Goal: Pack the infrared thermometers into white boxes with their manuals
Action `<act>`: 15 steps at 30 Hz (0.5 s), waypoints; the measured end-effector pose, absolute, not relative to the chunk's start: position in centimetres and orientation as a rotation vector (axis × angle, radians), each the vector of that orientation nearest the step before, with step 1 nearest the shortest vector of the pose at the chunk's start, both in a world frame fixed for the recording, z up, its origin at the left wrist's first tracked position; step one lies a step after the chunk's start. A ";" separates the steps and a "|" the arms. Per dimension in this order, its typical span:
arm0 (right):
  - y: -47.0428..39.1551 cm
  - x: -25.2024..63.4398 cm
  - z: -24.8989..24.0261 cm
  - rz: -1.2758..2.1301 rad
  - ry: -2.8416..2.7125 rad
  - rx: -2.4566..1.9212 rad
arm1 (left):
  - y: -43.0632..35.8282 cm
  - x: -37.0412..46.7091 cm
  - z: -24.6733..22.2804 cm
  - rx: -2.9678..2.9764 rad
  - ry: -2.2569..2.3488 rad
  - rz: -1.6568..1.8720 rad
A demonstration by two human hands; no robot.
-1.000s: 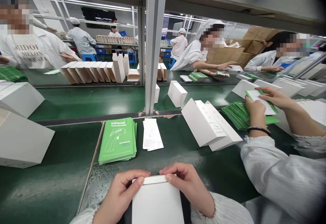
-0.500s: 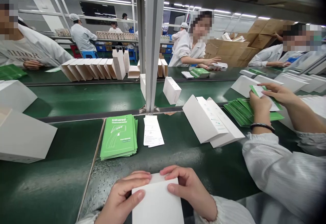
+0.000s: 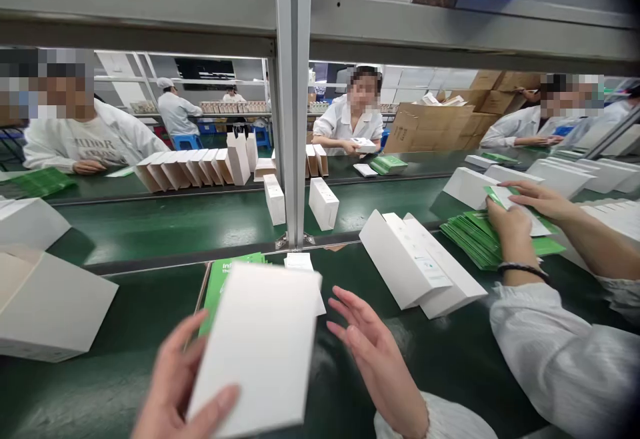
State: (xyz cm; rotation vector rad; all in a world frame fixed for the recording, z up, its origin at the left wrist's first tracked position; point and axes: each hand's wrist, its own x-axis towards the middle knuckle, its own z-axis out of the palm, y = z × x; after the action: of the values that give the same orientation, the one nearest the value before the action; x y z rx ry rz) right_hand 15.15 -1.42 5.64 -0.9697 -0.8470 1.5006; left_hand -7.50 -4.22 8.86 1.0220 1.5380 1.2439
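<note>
A plain white box is tilted up in front of me, with my left hand gripping its lower left side, thumb across the face. My right hand is off to the right of the box, fingers apart and holding nothing. Behind the box, a stack of green user manuals is mostly covered. White printed leaflets lie beside the stack, also partly hidden by the box.
Two white boxes lean together to the right. A co-worker's hands hold a green booklet over a pile of booklets. Large white boxes stand at left. A metal post rises ahead. Two boxes stand on the far belt.
My left hand has lifted the white box up and away from me. My right hand has let go of it and opened. The view has tilted upward.
</note>
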 end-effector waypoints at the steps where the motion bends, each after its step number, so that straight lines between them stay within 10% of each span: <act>1: -1.3 15.2 5.5 1.489 -0.835 -1.005 | -2.5 -8.9 10.2 1.110 1.589 1.301; 15: -1.8 17.4 0.4 1.414 -0.691 -1.135 | 22.5 -17.2 11.8 1.735 2.380 0.953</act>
State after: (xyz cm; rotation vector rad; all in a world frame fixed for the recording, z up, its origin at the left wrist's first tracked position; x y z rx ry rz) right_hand 17.38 -1.84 0.44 -1.1354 -0.6910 1.4138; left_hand -17.20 22.46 11.82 1.7346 2.3803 0.9529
